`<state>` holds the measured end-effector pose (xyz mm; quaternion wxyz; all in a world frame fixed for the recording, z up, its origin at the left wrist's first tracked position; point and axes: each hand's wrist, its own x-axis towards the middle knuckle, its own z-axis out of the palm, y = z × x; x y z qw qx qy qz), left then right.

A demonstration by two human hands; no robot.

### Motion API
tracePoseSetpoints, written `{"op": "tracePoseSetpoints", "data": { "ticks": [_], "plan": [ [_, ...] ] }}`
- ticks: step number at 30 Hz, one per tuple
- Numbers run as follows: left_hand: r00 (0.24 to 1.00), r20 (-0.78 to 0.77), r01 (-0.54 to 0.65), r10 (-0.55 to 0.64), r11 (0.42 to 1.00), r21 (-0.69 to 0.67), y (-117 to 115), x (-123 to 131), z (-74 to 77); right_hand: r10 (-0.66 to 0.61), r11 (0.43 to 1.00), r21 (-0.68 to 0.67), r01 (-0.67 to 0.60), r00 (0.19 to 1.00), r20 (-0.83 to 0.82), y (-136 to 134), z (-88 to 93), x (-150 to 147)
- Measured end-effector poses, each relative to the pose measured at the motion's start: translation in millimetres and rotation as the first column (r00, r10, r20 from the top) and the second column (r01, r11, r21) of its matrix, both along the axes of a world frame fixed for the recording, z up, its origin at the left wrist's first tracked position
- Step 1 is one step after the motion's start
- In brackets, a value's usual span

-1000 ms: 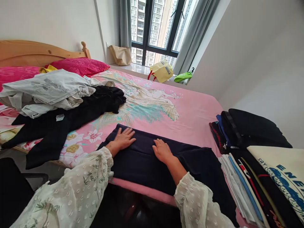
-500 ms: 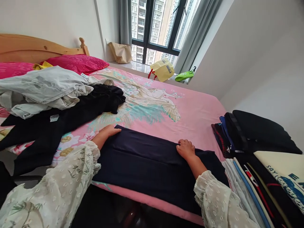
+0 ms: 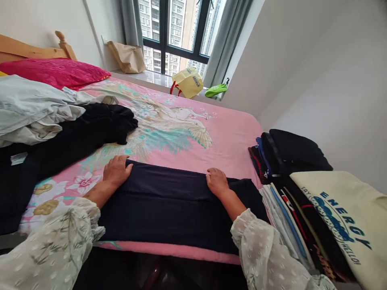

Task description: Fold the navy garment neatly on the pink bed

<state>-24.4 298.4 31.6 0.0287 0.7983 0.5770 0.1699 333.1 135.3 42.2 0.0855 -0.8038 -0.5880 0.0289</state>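
Closest to the viewer, a person's two forearms in sheer, pale sleeves [image 3: 57, 245] reach over the near edge of a bed covered by a pink sheet [image 3: 232, 137]. Directly between and below the hands, a dark navy cloth [image 3: 169, 213] lies flat, its long axis running left to right, roughly along the bed's near edge. The left hand [image 3: 117, 172] is at the cloth's far left corner, fingers bent; the right hand [image 3: 217, 182] rests with curled fingers on the far long edge, short of the right end. So the left hand is nearer to its end of the cloth. Whether either hand pinches the fabric cannot be told. Just beyond the right end stands a row of folded clothes [image 3: 281, 223], with a dark folded stack [image 3: 299, 151] farther back. Off to the left lies a rumpled black garment [image 3: 75, 137]. Farthest away is a window [image 3: 184, 28].
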Motion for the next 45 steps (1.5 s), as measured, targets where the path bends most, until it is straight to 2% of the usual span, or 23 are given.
{"op": "tracePoseSetpoints", "data": {
  "ticks": [2,4,5,7,8,10,12,13,15,17,18,19,21,25,27,30,33,35,37,41,43,45],
  "plan": [
    [0.975,0.002,0.22,-0.221,0.974,0.052,-16.9,23.8,1.2,0.096,0.995,0.044,-0.093,0.993,-0.067,-11.1,1.4,-22.7],
    [0.902,-0.028,0.43,-0.43,0.903,0.006,-36.8,45.7,-3.7,0.171,0.983,0.092,-0.159,0.975,-0.144,-24.9,2.6,-41.4],
    [0.868,-0.043,0.492,-0.494,0.869,-0.048,-45.8,54.0,-8.0,0.186,0.977,0.14,-0.162,0.967,-0.175,-33.4,3.7,-46.0],
    [0.843,-0.064,0.519,-0.535,0.838,-0.167,-59.4,64.4,-17.1,0.17,0.957,0.269,-0.108,0.961,-0.218,-54.8,7.0,-41.6],
    [0.855,-0.069,0.492,-0.514,0.847,-0.204,-64.2,67.6,-20.3,0.136,0.941,0.333,-0.053,0.963,-0.231,-68.2,8.9,-32.8],
    [0.889,-0.049,0.437,-0.455,0.876,-0.204,-73.6,74.6,-21.4,0.032,0.902,0.424,0.081,0.967,-0.253,-99.6,11.8,-7.0],
    [0.879,0.02,0.475,-0.477,0.869,-0.137,-88.7,88.2,-15.5,-0.091,0.878,0.433,0.206,0.958,-0.271,-134.0,12.7,18.1],
    [0.846,0.058,0.534,-0.531,0.84,-0.097,-99.5,98.5,-11.2,-0.131,0.877,0.416,0.24,0.953,-0.274,-150.6,12.4,26.7],
    [0.726,0.11,0.685,-0.678,0.728,-0.029,-126.0,124.7,-3.7,-0.16,0.894,0.369,0.254,0.951,-0.266,-179.2,10.7,32.5],
    [0.629,0.139,0.771,-0.765,0.636,0.008,-152.6,154.0,-1.1,-0.129,0.922,0.328,0.208,0.96,-0.247,-198.6,7.7,26.0],
    [0.604,0.156,0.79,-0.782,0.613,0.018,-163.4,168.1,-2.0,-0.101,0.935,0.309,0.174,0.966,-0.238,-204.4,5.5,20.8],
    [0.595,0.172,0.795,-0.785,0.606,0.021,-171.9,181.0,-4.1,-0.075,0.946,0.292,0.142,0.971,-0.228,-207.9,2.8,15.8],
    [0.624,0.182,0.773,-0.76,0.634,0.001,-181.4,202.0,-9.6,-0.061,0.957,0.266,0.119,0.974,-0.217,-208.8,-3.9,9.8],
    [0.734,0.093,0.678,-0.672,0.733,-0.05,-183.7,224.1,-14.8,-0.224,0.934,0.227,0.275,0.948,-0.227,-197.7,-15.9,16.9],
    [0.757,0.037,0.653,-0.652,0.757,-0.037,-184.3,228.1,-13.1,-0.26,0.934,0.194,0.3,0.943,-0.209,-191.9,-16.6,23.7],
    [0.753,-0.035,0.657,-0.657,0.754,-0.007,-188.1,231.1,-9.6,-0.259,0.933,0.205,0.295,0.948,-0.182,-188.1,-9.1,31.2],
    [0.761,-0.059,0.647,-0.646,0.762,0.003,-193.0,234.3,-8.2,-0.312,0.882,0.282,0.377,0.916,-0.251,-189.5,5.4,35.5],
    [0.777,-0.061,0.628,-0.627,0.778,0.013,-195.7,237.2,-8.8,-0.319,0.868,0.294,0.4,0.903,-0.288,-191.8,14.5,36.2],
    [0.763,-0.039,0.646,-0.645,0.763,0.026,-197.3,239.9,-10.8,-0.335,0.885,0.237,0.401,0.901,-0.277,-194.4,19.1,34.4],
    [0.669,0.132,0.73,-0.732,0.68,0.072,-197.1,241.4,-17.1,-0.374,0.926,-0.036,0.375,0.906,-0.196,-199.3,11.3,27.0],
    [0.63,0.228,0.744,-0.742,0.661,0.097,-195.7,238.9,-18.1,-0.388,0.922,-0.068,0.382,0.905,-0.176,-201.8,5.1,25.8],
    [0.597,0.281,0.759,-0.752,0.642,0.105,-193.5,233.6,-16.2,-0.439,0.896,-0.016,0.444,0.878,-0.189,-204.5,2.6,28.5]
  ]
}}
